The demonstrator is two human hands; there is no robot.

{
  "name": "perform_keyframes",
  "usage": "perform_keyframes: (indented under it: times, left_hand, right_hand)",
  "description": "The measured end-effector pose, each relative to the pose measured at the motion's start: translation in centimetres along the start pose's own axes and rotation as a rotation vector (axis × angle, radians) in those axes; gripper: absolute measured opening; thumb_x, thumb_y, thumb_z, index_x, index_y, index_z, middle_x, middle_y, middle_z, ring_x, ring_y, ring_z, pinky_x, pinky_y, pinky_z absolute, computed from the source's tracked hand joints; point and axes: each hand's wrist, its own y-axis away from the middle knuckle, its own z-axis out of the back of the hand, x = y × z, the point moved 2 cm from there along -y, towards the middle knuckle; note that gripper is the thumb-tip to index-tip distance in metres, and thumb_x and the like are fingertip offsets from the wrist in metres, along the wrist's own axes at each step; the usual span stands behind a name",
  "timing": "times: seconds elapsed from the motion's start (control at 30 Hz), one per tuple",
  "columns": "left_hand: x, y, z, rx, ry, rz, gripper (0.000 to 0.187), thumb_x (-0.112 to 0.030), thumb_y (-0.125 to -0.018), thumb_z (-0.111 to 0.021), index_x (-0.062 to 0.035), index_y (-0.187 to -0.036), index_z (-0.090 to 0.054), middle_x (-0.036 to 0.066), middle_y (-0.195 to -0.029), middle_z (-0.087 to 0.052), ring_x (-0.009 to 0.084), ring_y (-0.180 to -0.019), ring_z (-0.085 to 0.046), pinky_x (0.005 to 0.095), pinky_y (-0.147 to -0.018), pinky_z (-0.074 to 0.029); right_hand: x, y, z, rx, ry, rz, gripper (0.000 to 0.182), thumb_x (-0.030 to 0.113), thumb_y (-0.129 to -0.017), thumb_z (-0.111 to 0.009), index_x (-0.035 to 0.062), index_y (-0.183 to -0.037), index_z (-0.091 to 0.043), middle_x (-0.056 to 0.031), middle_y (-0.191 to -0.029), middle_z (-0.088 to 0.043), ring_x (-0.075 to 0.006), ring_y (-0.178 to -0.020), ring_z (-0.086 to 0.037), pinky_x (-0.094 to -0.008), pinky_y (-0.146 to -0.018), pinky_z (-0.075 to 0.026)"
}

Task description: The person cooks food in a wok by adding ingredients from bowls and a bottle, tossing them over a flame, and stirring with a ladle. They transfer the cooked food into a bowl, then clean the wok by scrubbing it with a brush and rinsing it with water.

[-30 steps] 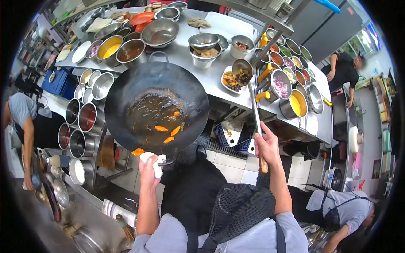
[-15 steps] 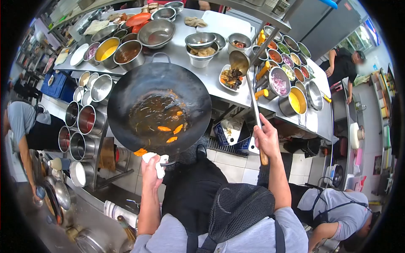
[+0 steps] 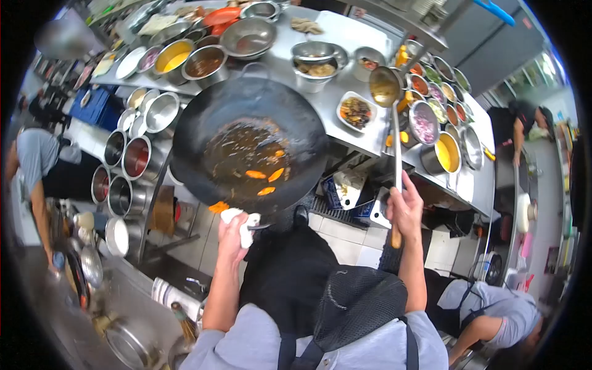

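Note:
My left hand (image 3: 231, 242) is closed round the near handle of a large dark wok (image 3: 191, 148), with a folded white cloth (image 3: 251, 232) in the grip. Thin brown sauce (image 3: 237, 157) and several orange carrot slices (image 3: 266, 191) lie in the wok. An orange piece (image 3: 218, 207) rests at its near rim. My right hand (image 3: 407, 206) grips the long handle of a metal ladle (image 3: 385, 86). The ladle's bowl, coated with brownish residue, hangs to the right of a square white dish (image 3: 341, 115). Dark mixed food (image 3: 356, 111) fills that dish.
The steel counter (image 3: 333, 92) bears a pot of yellow liquid (image 3: 449, 153), a bowl of chopped onion (image 3: 424, 122), several ingredient tubs and stacked metal bowls (image 3: 248, 38). A rack of metal pots (image 3: 137, 156) stands left. Other people work at left (image 3: 38, 157), right and lower right (image 3: 490, 308).
The ladle has moved right, off the white dish, so its food shows fully. The whole view has shifted slightly. My left hand still holds the wok.

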Motion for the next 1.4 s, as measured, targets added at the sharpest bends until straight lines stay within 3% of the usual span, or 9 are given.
perform_keyframes:
  times: [0.17, 0.23, 0.3, 0.33, 0.37, 0.57, 0.77, 1.07, 1.4]
  left_hand:
    - [-0.2, -0.6, 0.6, 0.017, -0.053, 0.065, 0.019, -0.005, -0.09, -0.062, -0.0082, -0.104, -0.05, 0.004, -0.085, -0.057, 0.0156, -0.073, -0.062, 0.0299, -0.06, -0.052]
    - [0.3, -1.4, 0.8, -0.043, -0.036, -0.017, 0.014, -0.012, -0.091, -0.063, -0.0084, -0.101, -0.055, 0.005, -0.084, -0.063, 0.0167, -0.068, -0.065, 0.0285, -0.05, -0.049]
    - [-0.2, -1.9, 1.2, -0.047, -0.031, -0.015, 0.014, -0.011, -0.09, -0.063, -0.009, -0.101, -0.055, 0.005, -0.085, -0.063, 0.0168, -0.071, -0.065, 0.0293, -0.052, -0.049]
    - [-0.4, -2.1, 1.3, -0.019, -0.041, -0.017, 0.014, -0.011, -0.089, -0.064, -0.0089, -0.101, -0.055, 0.005, -0.085, -0.062, 0.0169, -0.071, -0.065, 0.0296, -0.052, -0.049]
    - [-0.6, -2.2, 1.4, 0.008, -0.051, -0.019, 0.015, -0.011, -0.089, -0.064, -0.0089, -0.101, -0.055, 0.005, -0.084, -0.062, 0.0171, -0.071, -0.065, 0.0299, -0.053, -0.049]
    - [-2.2, -1.8, 2.4, 0.029, -0.026, -0.036, 0.016, -0.01, -0.087, -0.065, -0.0086, -0.1, -0.055, 0.004, -0.083, -0.061, 0.0161, -0.071, -0.065, 0.0302, -0.054, -0.051]
    - [-3.4, -0.2, 2.1, 0.0, -0.033, 0.02, 0.015, -0.005, -0.087, -0.063, -0.0049, -0.1, -0.056, 0.001, -0.082, -0.059, 0.0114, -0.072, -0.061, 0.0275, -0.061, -0.05]
    - [-3.3, 0.1, 2.6, 0.021, -0.008, -0.018, 0.014, -0.009, -0.087, -0.064, -0.0066, -0.099, -0.056, 0.002, -0.08, -0.06, 0.013, -0.07, -0.064, 0.0279, -0.056, -0.051]
    - [-3.6, 0.7, 3.5, -0.042, -0.014, -0.046, 0.013, -0.01, -0.088, -0.065, -0.0076, -0.097, -0.055, 0.003, -0.079, -0.061, 0.0125, -0.064, -0.063, 0.0272, -0.049, -0.05]
  right_hand:
    - [2.7, 5.9, -0.9, 0.196, -0.033, -0.119, 0.06, 0.002, -0.095, -0.056, 0.0026, -0.151, -0.035, 0.0004, -0.068, -0.054, -0.0064, -0.045, -0.049, -0.0211, -0.039, -0.04]
    - [2.4, 7.0, -1.7, 0.325, 0.218, -0.091, 0.06, -0.001, -0.089, -0.063, 0.0066, -0.146, -0.046, -0.0059, -0.084, -0.064, -0.0063, -0.049, -0.054, -0.0219, -0.043, -0.045]
    - [3.7, 7.3, -3.3, 0.475, 0.562, -0.085, 0.055, 0.002, -0.086, -0.067, 0.0088, -0.14, -0.054, -0.0089, -0.094, -0.069, -0.0106, -0.059, -0.062, -0.0275, -0.053, -0.052]
    - [3.1, 7.0, -4.1, 0.51, 0.651, 0.249, 0.053, 0.006, -0.084, -0.071, 0.0091, -0.135, -0.059, -0.0124, -0.1, -0.071, -0.0185, -0.072, -0.067, -0.0329, -0.066, -0.054]
    - [3.8, 6.9, -5.0, 0.602, 0.709, 0.26, 0.053, 0.008, -0.083, -0.072, 0.0118, -0.135, -0.059, -0.0142, -0.093, -0.069, -0.0271, -0.078, -0.066, -0.0382, -0.072, -0.053]
    - [3.1, 6.2, -6.5, 0.841, 0.847, 0.513, 0.056, 0.008, -0.082, -0.071, 0.0201, -0.135, -0.058, -0.0082, -0.072, -0.056, -0.0282, -0.066, -0.061, -0.0404, -0.063, -0.052]
    - [3.0, 4.6, -3.4, 0.753, 1.218, 0.808, 0.064, 0.003, -0.074, -0.07, 0.0265, -0.132, -0.061, -0.004, -0.072, -0.055, -0.0236, -0.057, -0.06, -0.0371, -0.051, -0.051]
    - [3.9, 5.4, -7.2, 0.734, 0.902, 0.716, 0.053, 0.003, -0.079, -0.072, 0.0161, -0.129, -0.063, -0.0074, -0.073, -0.06, -0.025, -0.059, -0.061, -0.0374, -0.053, -0.051]
    - [3.8, 3.6, -6.0, 0.815, 1.163, 0.878, 0.063, 0.002, -0.074, -0.071, 0.0278, -0.131, -0.061, -0.0043, -0.071, -0.053, -0.0237, -0.058, -0.06, -0.0373, -0.053, -0.051]
